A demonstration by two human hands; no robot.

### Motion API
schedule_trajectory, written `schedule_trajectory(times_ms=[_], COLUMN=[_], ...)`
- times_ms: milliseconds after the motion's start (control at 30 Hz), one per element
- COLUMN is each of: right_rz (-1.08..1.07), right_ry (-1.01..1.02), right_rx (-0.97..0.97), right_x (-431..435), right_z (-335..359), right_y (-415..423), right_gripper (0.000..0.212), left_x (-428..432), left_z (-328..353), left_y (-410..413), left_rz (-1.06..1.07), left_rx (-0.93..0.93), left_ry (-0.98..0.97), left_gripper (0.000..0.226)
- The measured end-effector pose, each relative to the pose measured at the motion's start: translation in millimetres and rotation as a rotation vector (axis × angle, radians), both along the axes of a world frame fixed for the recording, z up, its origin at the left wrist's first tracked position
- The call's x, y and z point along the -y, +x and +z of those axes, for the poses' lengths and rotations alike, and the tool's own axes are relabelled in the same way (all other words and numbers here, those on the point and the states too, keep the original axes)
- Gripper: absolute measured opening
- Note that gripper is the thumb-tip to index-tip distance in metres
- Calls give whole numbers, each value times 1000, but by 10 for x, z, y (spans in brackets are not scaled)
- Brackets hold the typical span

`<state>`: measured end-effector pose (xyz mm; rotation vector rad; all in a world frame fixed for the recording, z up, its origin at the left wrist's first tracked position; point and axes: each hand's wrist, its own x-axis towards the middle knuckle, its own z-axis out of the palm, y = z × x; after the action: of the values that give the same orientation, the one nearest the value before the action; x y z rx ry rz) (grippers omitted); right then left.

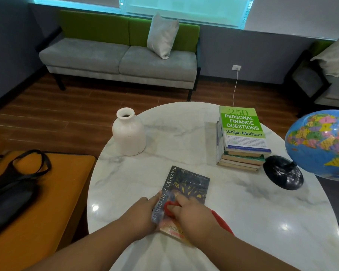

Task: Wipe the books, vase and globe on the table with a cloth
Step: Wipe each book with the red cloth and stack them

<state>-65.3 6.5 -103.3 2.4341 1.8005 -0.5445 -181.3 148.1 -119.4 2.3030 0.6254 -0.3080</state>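
Round marble bench (pixel 184 133) in view, and everything reads off the Guardians of Ga'Hoole paperback (pixel 186 184) lying near the front edge. Far right of it, the globe (pixel 319 145) tilts on its black base: light, free to spin, best steadied by the base. Beyond-right of the paperback sits the stack of books (pixel 243 133), heavy and stable. Beyond-left, the white vase (pixel 128 133) looks ceramic, smooth and breakable, so hold its body. The paperback itself is thin, bendy and glossy, so it is likely to slide. The left hand (pixel 143 214) clamps its spine edge, and the right hand (pixel 192 214), knuckles up, pinches the bunched red cloth (pixel 169 209) against the cover.
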Motion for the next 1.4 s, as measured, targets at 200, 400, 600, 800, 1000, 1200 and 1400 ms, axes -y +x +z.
schedule_trajectory(times_ms=[200,400,600,800,1000,1200,1400], right_rz=[8,221,-78,248,-287,-97,151], right_ry=[-12,-21,-10,46,-13,18,101], right_rx=[-9,-55,62,-57,51,20,-118], right_x=[10,-10,-128,-98,-128,-41,317], right_z=[-70,-31,-70,-54,-120,-140,-271], right_y=[12,-137,137,3,610,302,134], right_gripper=[56,51,72,48,74,67,50], left_x=[-11,-46,-73,-85,-88,-112,-97], left_z=[-14,-44,-43,-71,-43,-33,-26], left_y=[-7,-31,-29,-34,-13,-27,-28], left_rz=[-3,13,-7,7,-11,2,5], left_rx=[-4,-29,-32,-46,-30,-40,-19], left_ry=[-9,5,11,-7,23,12,15], left_gripper=[87,88,92,93,93,92,93])
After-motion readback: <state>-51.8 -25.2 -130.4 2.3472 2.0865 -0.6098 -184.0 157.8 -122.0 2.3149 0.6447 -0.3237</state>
